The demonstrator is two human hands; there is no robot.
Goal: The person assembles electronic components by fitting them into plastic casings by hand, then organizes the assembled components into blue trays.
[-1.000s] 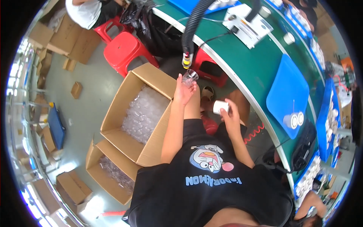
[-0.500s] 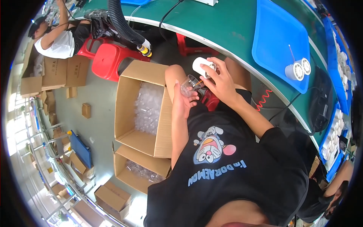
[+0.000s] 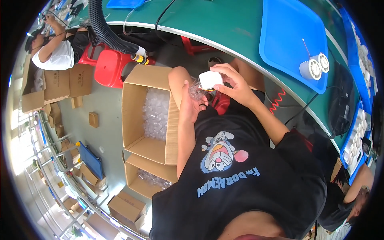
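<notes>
Holding a small clear plastic piece (image 3: 197, 91) in curled fingers, the left hand (image 3: 191, 105) sits low over the lap, close to the chest. Right beside it, the right hand (image 3: 234, 83) pinches a small white part (image 3: 211, 79) between thumb and fingertips, its fingers narrow around the part's edges. The white part touches or nearly touches the clear piece; the exact contact is hidden by the fingers. By the look of it, the step in hand is fitting the two pieces together, and that is not yet finished, since both hands are closed on their parts. The next move, as I judge it, calls for lining up the white part squarely with the clear piece and pressing without crushing the thin plastic.

Just to the left of the hands stands an open cardboard box (image 3: 135, 116) with clear plastic pieces (image 3: 155, 114) heaped inside, and a second open box (image 3: 140, 180) lies below it on the floor. Ahead runs the green surface (image 3: 224, 28), bearing a blue tray (image 3: 288, 36) with two white round parts (image 3: 314, 68). A black hose (image 3: 105, 28) hangs near a red stool (image 3: 112, 68), where another person (image 3: 56, 52) works.
</notes>
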